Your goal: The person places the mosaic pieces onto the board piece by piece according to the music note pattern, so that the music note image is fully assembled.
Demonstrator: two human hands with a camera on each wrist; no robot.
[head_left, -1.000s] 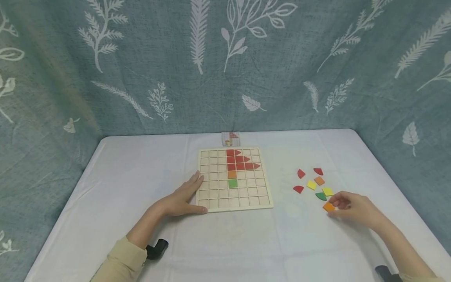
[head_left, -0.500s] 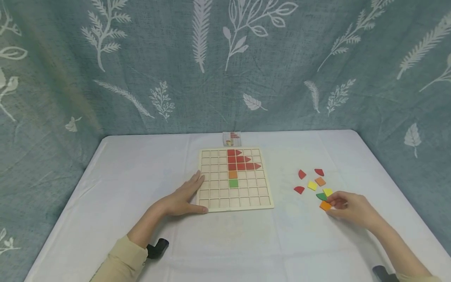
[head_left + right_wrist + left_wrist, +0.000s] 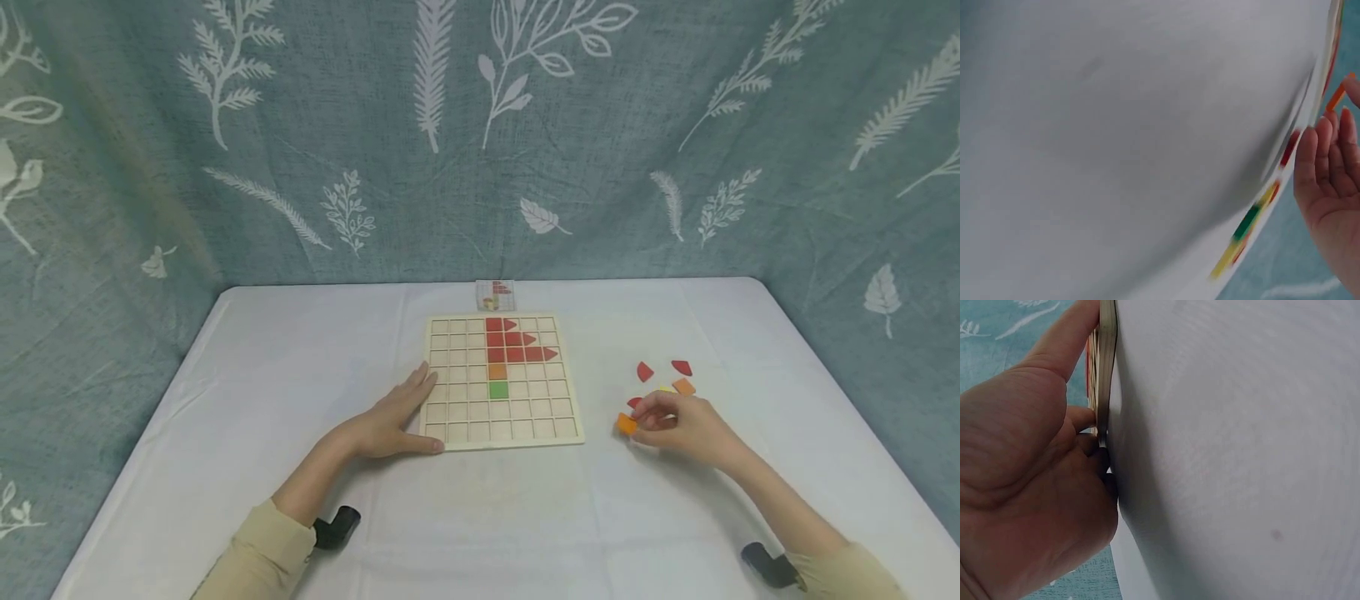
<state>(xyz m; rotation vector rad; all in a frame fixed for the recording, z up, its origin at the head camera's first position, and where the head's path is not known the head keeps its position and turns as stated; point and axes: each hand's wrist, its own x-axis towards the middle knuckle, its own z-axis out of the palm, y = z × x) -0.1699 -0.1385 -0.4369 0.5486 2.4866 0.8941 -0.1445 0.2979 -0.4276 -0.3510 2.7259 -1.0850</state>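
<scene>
My right hand (image 3: 686, 425) pinches an orange square tile (image 3: 626, 424) between thumb and fingertips, to the right of the wooden grid board (image 3: 457, 434). In the right wrist view the same orange tile (image 3: 1339, 95) shows edge-on at the fingertips. My left hand (image 3: 390, 419) lies along the board's left edge, thumb at its near corner and straight fingers on the side; the left wrist view shows the hand (image 3: 1041, 462) against the board's rim (image 3: 1107, 362). On the board sit rows of red tiles (image 3: 514, 355), then an orange square (image 3: 497, 372) above a green square (image 3: 498, 390).
Loose pieces lie on the white table (image 3: 480, 517) behind the right hand: red quarter-rounds (image 3: 645, 372) and an orange square (image 3: 684, 387). The right wrist view also shows a green piece (image 3: 1247, 222). A small pattern card (image 3: 496, 295) lies beyond the board.
My right hand has carried the orange square tile left from the loose pieces toward the board. My left hand stays at the board's edge.
</scene>
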